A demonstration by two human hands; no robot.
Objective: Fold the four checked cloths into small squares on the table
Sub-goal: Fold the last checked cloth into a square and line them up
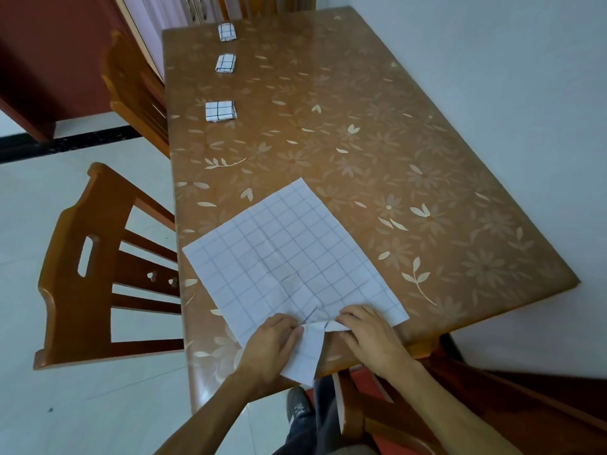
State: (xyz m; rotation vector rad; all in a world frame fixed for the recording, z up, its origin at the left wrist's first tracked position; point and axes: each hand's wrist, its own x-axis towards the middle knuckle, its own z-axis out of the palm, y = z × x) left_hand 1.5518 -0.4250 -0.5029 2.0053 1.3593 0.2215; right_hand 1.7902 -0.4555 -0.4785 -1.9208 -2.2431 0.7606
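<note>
A white cloth with a dark check (289,257) lies spread flat on the near end of the table (377,142). Its nearest corner hangs over the table's front edge. My left hand (269,346) pinches the cloth's near edge just left of that corner. My right hand (368,336) pinches the same edge a little to the right. Three folded checked squares lie in a row along the table's left side: one nearest (220,110), one in the middle (225,63), one farthest (227,31).
The table has a glossy brown flowered top and stands against a white wall on the right. A wooden chair (98,267) stands at the left side, another (138,93) farther back, and one at the far end. My legs and a shoe show below the front edge.
</note>
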